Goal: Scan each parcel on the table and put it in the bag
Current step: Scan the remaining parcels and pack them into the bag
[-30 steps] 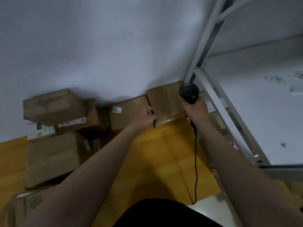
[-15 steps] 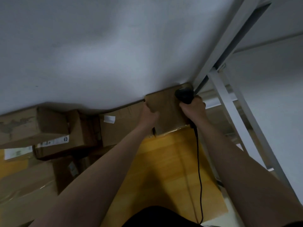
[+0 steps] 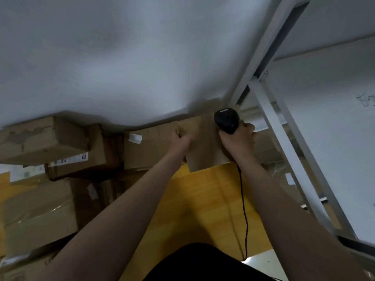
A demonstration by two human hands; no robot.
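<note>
A brown cardboard parcel (image 3: 205,147) stands at the far end of the yellow wooden table (image 3: 203,199), against the white wall. My left hand (image 3: 180,141) grips its upper left edge. My right hand (image 3: 238,141) holds a black corded barcode scanner (image 3: 226,120) right beside the parcel's right side, with the scanner head over its top right corner. The black cable (image 3: 244,209) hangs down along my right forearm. No bag is in view.
Several more cardboard parcels are piled on the left: one behind my left hand (image 3: 148,147), a stack near the wall (image 3: 40,138), a big taped box (image 3: 36,211). A white metal rack (image 3: 284,138) stands close on the right.
Both hands have shifted a little up along the parcel. The left hand has moved from the parcel's left side to its upper left edge. The view has swung slightly.
</note>
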